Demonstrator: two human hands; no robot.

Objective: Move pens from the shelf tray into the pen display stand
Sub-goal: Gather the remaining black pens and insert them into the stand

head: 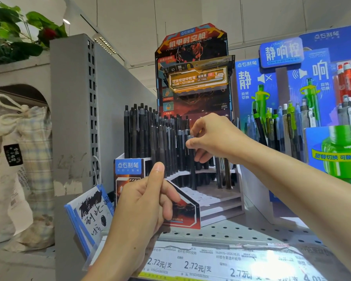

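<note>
The pen display stand (221, 201) is a stepped white cardboard tier with a red and orange backboard, standing on the perforated shelf. Many black pens (146, 134) stand upright in its left and back rows. My right hand (209, 136) reaches in from the right and pinches one black pen (193, 175) near its top, its tip down at the stand's middle step. My left hand (148, 201) is in front of the stand's lower left; its thumb and fingers grip several black pens there. No shelf tray is in view.
A blue pen display (276, 110) with green and grey pens stands right of the stand. A grey metal divider (73, 110) is on the left, a handwritten sign (89, 216) leans by it, and price labels (201, 264) line the shelf's front edge. Cloth bags (18, 159) sit far left.
</note>
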